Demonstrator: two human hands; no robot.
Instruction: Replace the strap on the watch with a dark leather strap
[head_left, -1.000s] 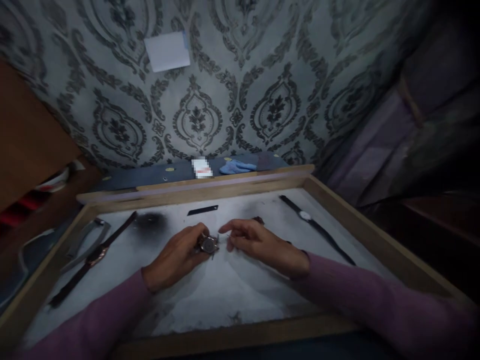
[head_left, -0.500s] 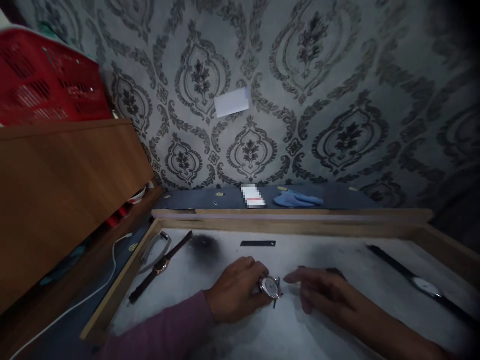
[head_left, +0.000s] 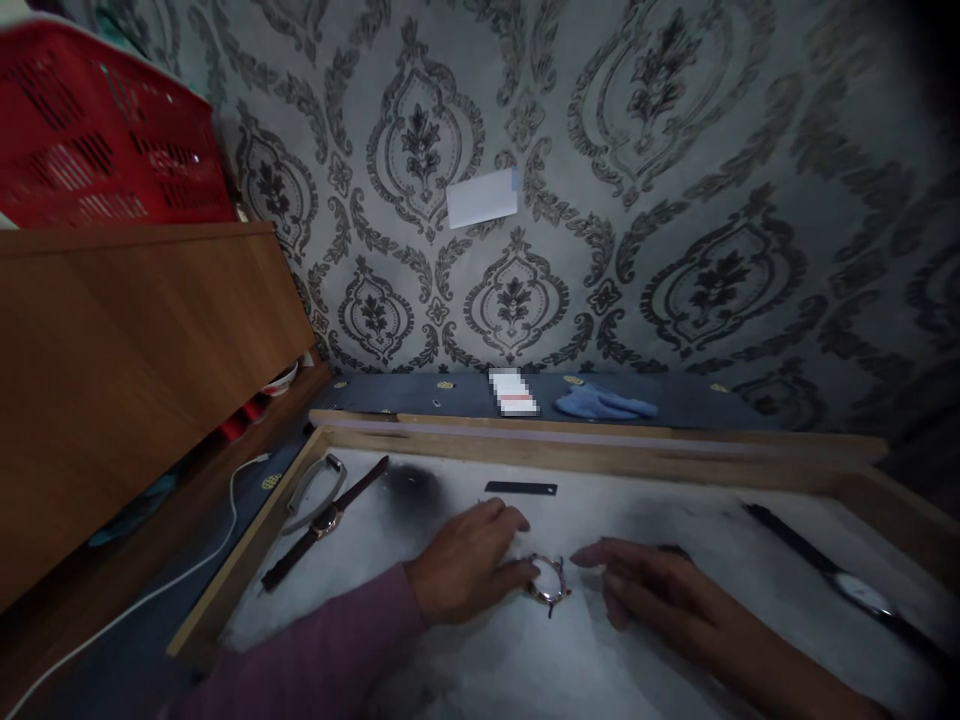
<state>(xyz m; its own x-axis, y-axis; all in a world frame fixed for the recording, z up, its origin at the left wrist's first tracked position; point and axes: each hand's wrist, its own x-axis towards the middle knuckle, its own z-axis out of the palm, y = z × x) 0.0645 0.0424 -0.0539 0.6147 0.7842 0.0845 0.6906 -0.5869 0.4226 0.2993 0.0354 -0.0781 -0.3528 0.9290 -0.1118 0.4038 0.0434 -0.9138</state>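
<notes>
One strapless watch case [head_left: 550, 582], its rim a pinkish metal, sits at the thumb tip of a person's left hand [head_left: 469, 560], over the white floor of a wooden-walled tray [head_left: 600, 450]. The thumb meets the near side of the case while the forefinger stands apart above it; whether other fingers grip from beneath cannot be told. Across a narrow gap, the right hand [head_left: 664, 585] points a forefinger toward the case without touching it, the other fingers bent below; whether they pinch anything is also unclear.

Careful work here likely depends on the left hand bracing the case from two sides, since a lone thumb could let it spin. A thin dark piece [head_left: 551, 609] juts from the lower edge and looks easy to knock, so the right fingertip would do best coming in level, with light pressure on the rim and none on the face. Keeping the case low over the pale floor should make any dropped part easy to spot in the dim light. A flat dark strip [head_left: 521, 488] lies beyond the hands, clear of both.
</notes>
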